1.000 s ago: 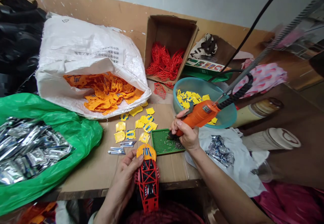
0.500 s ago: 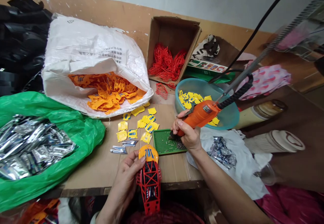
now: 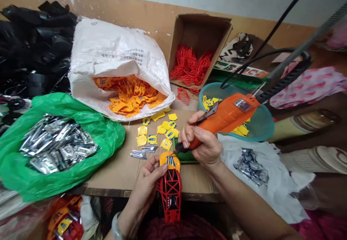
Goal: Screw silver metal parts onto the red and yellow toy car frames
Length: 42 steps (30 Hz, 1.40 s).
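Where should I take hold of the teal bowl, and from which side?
Grip the teal bowl by its right rim, coming from the right, fingers under the lip: the orange electric tool passes over its left part, leaving the right rim free.

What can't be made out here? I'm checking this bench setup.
Head view:
Green mat: mostly hidden by the right hand.
Orange tool's tip: too small and dark.
Yellow pieces in the bowl: partly hidden by the tool.
Parts bag, bottom left: cut off by the edge.
White sack's print: too small to read.
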Each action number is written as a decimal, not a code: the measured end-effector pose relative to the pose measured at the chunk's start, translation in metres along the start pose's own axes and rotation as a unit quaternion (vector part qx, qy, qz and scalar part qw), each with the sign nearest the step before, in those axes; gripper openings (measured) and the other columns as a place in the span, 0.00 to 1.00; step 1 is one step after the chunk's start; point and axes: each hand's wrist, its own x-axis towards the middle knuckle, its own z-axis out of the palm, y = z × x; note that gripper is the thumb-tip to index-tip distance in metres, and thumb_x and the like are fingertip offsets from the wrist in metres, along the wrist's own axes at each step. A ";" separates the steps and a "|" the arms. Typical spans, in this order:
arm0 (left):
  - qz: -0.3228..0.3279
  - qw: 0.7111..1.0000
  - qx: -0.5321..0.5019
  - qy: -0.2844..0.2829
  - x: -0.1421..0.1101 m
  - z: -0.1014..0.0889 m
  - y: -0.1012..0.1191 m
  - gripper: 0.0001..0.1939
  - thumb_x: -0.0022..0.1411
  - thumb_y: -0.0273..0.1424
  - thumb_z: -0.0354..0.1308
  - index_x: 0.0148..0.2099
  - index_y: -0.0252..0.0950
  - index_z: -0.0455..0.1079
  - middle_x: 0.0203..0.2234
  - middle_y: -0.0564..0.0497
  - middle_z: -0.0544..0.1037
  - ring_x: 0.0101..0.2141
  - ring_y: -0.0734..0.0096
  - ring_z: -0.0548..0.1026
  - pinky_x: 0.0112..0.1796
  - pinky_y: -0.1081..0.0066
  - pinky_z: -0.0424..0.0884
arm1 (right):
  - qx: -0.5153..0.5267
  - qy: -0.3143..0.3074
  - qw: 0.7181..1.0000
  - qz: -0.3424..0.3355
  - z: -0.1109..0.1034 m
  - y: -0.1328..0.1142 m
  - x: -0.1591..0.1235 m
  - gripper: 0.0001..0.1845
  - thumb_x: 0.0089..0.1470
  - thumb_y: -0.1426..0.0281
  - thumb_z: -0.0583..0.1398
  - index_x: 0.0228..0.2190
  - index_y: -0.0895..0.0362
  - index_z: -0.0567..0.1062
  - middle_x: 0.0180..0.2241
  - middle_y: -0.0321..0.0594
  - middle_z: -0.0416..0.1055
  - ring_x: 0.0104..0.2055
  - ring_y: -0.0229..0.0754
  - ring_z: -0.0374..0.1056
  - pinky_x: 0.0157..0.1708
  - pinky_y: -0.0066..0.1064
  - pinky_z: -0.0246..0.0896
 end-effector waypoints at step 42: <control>-0.024 0.999 0.028 0.004 -0.002 0.000 0.002 0.20 0.49 0.32 0.76 0.44 0.33 0.77 0.33 0.46 0.85 0.27 0.68 0.80 0.32 0.71 0.77 | -0.135 0.077 0.983 -0.097 -0.088 0.021 0.002 0.12 0.53 0.65 0.67 0.38 0.53 0.70 0.17 0.25 0.67 0.16 0.35 0.64 0.22 0.29 0.65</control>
